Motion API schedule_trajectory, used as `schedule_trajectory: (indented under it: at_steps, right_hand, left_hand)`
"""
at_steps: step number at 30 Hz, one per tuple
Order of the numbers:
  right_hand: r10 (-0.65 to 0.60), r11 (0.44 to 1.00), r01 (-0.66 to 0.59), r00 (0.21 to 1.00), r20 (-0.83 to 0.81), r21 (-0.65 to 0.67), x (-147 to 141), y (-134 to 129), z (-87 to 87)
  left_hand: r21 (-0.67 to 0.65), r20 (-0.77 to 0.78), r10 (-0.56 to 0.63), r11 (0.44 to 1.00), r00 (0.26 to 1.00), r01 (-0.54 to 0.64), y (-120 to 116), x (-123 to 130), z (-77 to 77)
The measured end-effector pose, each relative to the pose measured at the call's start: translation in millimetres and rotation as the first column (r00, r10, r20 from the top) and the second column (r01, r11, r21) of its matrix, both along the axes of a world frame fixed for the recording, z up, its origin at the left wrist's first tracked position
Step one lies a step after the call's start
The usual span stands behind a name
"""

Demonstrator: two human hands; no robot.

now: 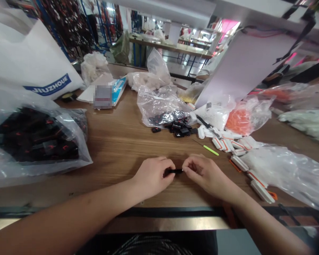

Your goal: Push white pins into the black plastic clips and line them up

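Above the front of the wooden table, my left hand (154, 176) is closed on a small black plastic part (177, 171), which sticks out to the right between thumb and fingers. My right hand (202, 172) is pinched at the right end of this part. Whatever its fingertips hold is too small to make out. Beyond my hands lies a pile of small black parts (179, 128), with one loose black piece (156, 130) to its left. A yellow-green handled tool with a thin shaft (211, 150) rests beyond my right hand.
A large clear bag of black parts (37, 136) stands at left, near a white printed bag (29, 53). White pieces with orange edges (224, 144) are scattered at right, beside a clear plastic bag (287, 170). Bags of orange (238, 120) and white small parts (215, 111) stand behind.
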State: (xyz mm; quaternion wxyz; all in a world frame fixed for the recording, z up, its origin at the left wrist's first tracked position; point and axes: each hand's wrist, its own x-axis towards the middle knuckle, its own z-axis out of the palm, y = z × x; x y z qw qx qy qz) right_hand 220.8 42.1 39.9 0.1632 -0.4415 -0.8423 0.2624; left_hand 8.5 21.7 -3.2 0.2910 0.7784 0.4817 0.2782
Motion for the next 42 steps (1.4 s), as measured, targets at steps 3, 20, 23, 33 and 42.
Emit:
schedule_trajectory:
  at_steps: [3,20,23,33,42]
  right_hand:
    - [0.064,0.997,-0.064,0.998,0.024,0.034,-11,-1,-3.9]
    - [0.184,0.939,-0.205,0.978,0.1,0.276,-15,0,-15.8]
    - [0.237,0.917,-0.262,0.964,0.12,0.299,-13,-1,-16.2]
    - [0.254,0.879,-0.282,0.959,0.123,0.385,-10,-4,-15.5]
    - [-0.107,0.983,0.099,0.993,0.047,0.154,29,5,7.8]
  left_hand:
    - [-0.005,0.011,0.013,1.0,1.0,-0.013,0,0,-0.2]
    - [0.004,0.006,0.016,1.0,1.0,-0.016,1,-1,0.8]
    - [-0.003,0.009,0.017,1.0,1.0,-0.017,1,-1,0.4]
    - [0.004,0.036,0.017,1.0,0.999,-0.017,1,-1,2.2]
    - [-0.001,-0.034,0.021,1.0,0.999,-0.021,0,-1,3.1]
